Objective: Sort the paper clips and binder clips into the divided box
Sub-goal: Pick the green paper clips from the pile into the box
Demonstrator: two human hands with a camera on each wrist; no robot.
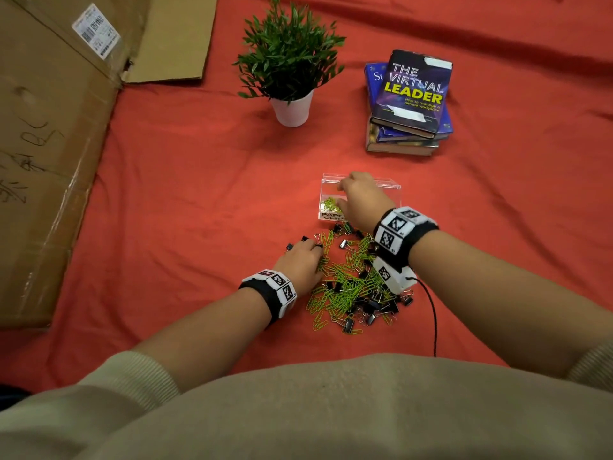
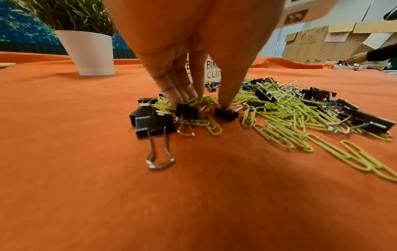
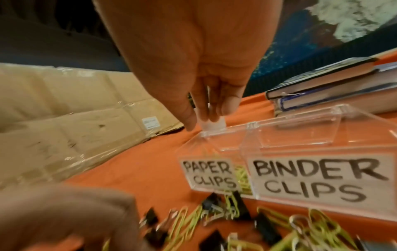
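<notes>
Head view: left hand fingers down on mixed pile of green paper clips and black binder clips, thumb touching one, nothing clearly lifted. Right hand pinches small tab of clear divided box, just beyond pile on orange cloth.

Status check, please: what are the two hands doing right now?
Left hand fingertips down on mixed pile, thumb on small black binder clip. Right hand at clear divided box's far edge. Some green paper clips boxed.
</notes>
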